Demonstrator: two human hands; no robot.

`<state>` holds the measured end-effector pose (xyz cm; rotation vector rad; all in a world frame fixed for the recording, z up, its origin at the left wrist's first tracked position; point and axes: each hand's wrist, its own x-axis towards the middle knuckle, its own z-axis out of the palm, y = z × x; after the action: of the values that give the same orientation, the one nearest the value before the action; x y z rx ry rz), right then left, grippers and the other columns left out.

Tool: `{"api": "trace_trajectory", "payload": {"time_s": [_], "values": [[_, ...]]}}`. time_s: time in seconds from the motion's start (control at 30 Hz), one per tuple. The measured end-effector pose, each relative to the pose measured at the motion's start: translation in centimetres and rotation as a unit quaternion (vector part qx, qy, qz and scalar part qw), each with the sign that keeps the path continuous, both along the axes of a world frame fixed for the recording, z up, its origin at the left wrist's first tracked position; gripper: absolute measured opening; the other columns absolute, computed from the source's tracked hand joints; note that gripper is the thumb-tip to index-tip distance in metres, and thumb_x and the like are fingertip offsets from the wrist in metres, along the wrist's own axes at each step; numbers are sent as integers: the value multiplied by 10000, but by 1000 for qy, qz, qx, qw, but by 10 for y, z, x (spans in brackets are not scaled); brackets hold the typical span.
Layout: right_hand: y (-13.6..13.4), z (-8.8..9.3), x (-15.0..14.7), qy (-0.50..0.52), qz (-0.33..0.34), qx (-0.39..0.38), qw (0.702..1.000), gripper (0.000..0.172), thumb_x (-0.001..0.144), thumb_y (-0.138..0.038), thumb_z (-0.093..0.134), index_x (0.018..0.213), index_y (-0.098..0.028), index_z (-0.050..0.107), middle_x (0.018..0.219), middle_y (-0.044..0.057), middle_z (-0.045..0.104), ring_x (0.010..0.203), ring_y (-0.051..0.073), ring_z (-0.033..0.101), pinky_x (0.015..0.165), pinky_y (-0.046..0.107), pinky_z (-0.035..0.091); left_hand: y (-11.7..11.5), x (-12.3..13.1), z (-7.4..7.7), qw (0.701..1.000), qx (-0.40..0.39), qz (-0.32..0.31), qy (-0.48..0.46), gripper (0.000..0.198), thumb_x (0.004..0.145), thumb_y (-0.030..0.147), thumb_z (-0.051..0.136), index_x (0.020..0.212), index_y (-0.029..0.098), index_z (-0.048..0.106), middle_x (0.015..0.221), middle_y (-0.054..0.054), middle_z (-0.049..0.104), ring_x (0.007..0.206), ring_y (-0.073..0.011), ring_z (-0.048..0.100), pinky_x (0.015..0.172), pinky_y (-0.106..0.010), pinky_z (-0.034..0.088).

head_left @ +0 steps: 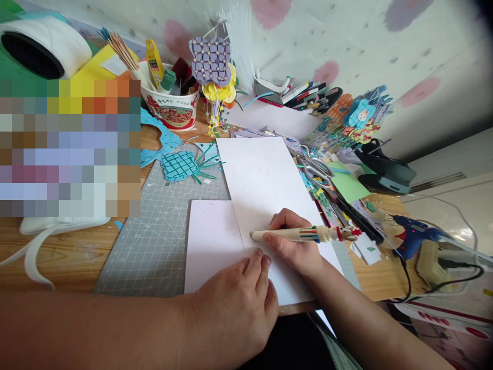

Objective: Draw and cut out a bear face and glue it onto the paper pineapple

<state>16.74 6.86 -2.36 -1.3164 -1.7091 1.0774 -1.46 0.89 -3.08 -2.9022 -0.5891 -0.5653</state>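
Observation:
My right hand is closed around a thick white multicolour pen with a small figure on its end. The pen lies nearly level, its tip pointing left, over a large white sheet of paper. A small dark mark shows at the tip. My left hand rests on the sheet's lower left part, fingers stretched out close together; its thumb is hidden. Partly under the large sheet, a smaller white sheet lies to the left. Both are on a grey gridded cutting mat.
Behind the mat stands a paper tub of sticks and glue. Blue woven paper lies left of the sheet. To the right are scissors, a black long-handled tool and a blue glue gun. Pens lie behind. The left is pixelated.

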Motion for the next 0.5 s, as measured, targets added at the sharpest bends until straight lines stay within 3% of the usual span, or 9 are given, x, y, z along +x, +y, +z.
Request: {"api": "trace_trajectory", "payload": {"time_s": [0.5], "values": [[0, 3, -2, 16, 4, -1, 1000, 259, 741, -341, 709, 641, -216, 506, 540, -44, 514, 494, 108, 408, 440, 246, 313, 1, 0, 1, 1000, 0, 2, 0, 318, 852, 306, 623, 1029, 48, 679, 1143, -290, 674, 1083, -397, 661, 851, -438, 529]]}}
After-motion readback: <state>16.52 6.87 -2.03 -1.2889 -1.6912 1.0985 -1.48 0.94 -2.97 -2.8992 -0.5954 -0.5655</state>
